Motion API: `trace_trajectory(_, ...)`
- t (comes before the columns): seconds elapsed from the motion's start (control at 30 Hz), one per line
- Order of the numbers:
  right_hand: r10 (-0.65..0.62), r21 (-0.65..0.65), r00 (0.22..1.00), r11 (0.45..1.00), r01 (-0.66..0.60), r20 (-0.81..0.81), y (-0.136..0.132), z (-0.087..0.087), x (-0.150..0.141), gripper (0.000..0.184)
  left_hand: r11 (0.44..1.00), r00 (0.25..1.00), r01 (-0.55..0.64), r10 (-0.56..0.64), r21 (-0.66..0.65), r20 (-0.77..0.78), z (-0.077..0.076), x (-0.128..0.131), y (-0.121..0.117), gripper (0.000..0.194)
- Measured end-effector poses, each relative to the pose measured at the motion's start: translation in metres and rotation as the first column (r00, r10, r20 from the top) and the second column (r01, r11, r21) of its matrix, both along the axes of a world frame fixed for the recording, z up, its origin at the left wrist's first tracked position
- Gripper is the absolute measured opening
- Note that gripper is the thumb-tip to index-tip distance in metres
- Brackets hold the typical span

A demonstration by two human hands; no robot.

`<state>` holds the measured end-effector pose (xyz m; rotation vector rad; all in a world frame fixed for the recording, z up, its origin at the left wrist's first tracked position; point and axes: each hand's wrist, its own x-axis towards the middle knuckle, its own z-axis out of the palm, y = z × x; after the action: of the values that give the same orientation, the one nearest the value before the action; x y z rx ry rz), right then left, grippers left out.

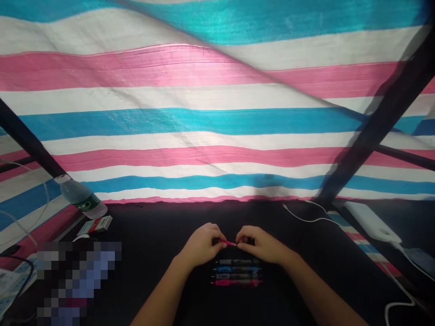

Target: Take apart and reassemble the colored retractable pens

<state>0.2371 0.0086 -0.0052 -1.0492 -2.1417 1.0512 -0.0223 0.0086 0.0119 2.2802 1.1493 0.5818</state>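
A small red pen (231, 243) is stretched level between my two hands, above the dark table. My left hand (204, 244) pinches its left end between thumb and fingers. At its right end, my right hand (257, 243) has thumb and fingertips closed on it, and the fingers hide that tip. Just below the hands several pens lie side by side in a row: a dark pen (238, 262) at the top, a blue pen (236, 269), a black pen (234, 276) and a red pen (234, 283) nearest me.
A water bottle (81, 197) and a small box (95, 225) stand at the back left, near a pixelated patch. On the right are a white power bank (373, 222) and a white cable (307, 220). Striped sheeting (204, 122) hangs behind the table (149, 253).
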Motion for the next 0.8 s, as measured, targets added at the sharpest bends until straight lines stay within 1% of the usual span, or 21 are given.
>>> trace_trajectory(0.1, 0.075, 0.118, 0.989, 0.989, -0.09, 0.131, -0.003, -0.002, -0.003, 0.007, 0.999, 0.996, 0.03, -0.031, -0.017, -0.079, -0.002, 0.001, -0.003, 0.011)
trace_trajectory(0.2, 0.088, 0.163, 0.979, 0.979, -0.118, 0.182, -0.004, -0.002, -0.003, 0.007, 0.997, 0.993, 0.062, -0.066, -0.041, -0.095, -0.001, 0.001, -0.005, 0.012)
trace_trajectory(0.37, 0.121, 0.173, 0.977, 0.973, -0.152, 0.177, -0.005, 0.0, -0.002, 0.008, 0.997, 0.994, 0.072, -0.075, -0.035, -0.075, 0.001, 0.001, -0.005, 0.018)
trace_trajectory(0.5, 0.106, 0.194, 0.98, 0.971, -0.139, 0.17, -0.006, 0.002, -0.003, 0.013, 0.997, 0.994, 0.071, -0.071, -0.014, -0.078, -0.001, 0.001, -0.003, 0.019)
trace_trajectory(0.6, 0.1, 0.185, 0.978, 0.973, -0.135, 0.183, -0.006, 0.004, -0.005, 0.015, 0.997, 0.996, 0.077, -0.075, 0.02, -0.055, -0.001, 0.002, -0.003, 0.02)
trace_trajectory(0.67, 0.099, 0.184, 0.979, 0.974, -0.131, 0.177, -0.007, 0.005, -0.006, 0.017, 0.995, 0.995, 0.097, -0.096, 0.024, -0.034, 0.001, 0.003, -0.004, 0.021)
trace_trajectory(0.73, 0.093, 0.172, 0.981, 0.977, -0.123, 0.171, -0.008, 0.008, -0.006, 0.019, 0.99, 0.99, 0.138, -0.138, 0.008, -0.027, 0.007, 0.004, -0.007, 0.024)
trace_trajectory(0.8, 0.088, 0.151, 0.98, 0.982, -0.116, 0.18, -0.011, 0.013, -0.006, 0.023, 0.982, 0.981, 0.19, -0.19, -0.015, -0.044, 0.015, 0.004, -0.012, 0.032)
